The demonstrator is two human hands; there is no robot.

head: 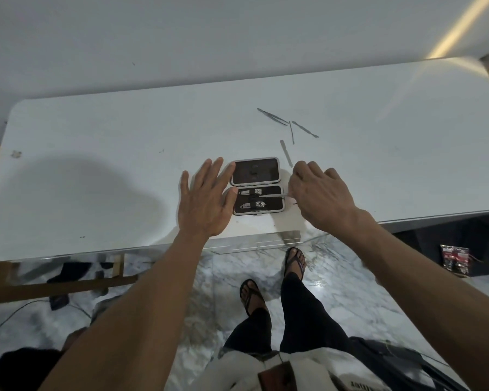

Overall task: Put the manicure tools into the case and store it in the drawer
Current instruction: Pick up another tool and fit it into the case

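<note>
An open grey manicure case (pixel 257 187) with a dark lining lies near the front edge of the white table (pixel 96 170). Two nail clippers sit in its near half. My right hand (pixel 319 196) holds a thin metal tool (pixel 271 195) whose tip lies across the near half of the case. My left hand (pixel 206 198) rests flat with fingers spread at the case's left edge. Loose tools lie behind the case: tweezers (pixel 272 116), a thin pick (pixel 291 132), a pusher (pixel 305 129) and a nail file (pixel 286 153).
The table's front edge runs just below the case. Beneath it are a marble floor, my sandalled feet (pixel 295 262), a wooden chair frame (pixel 68 283) at the left and a small packet (pixel 454 256) on the floor at the right. A drawer cannot be made out.
</note>
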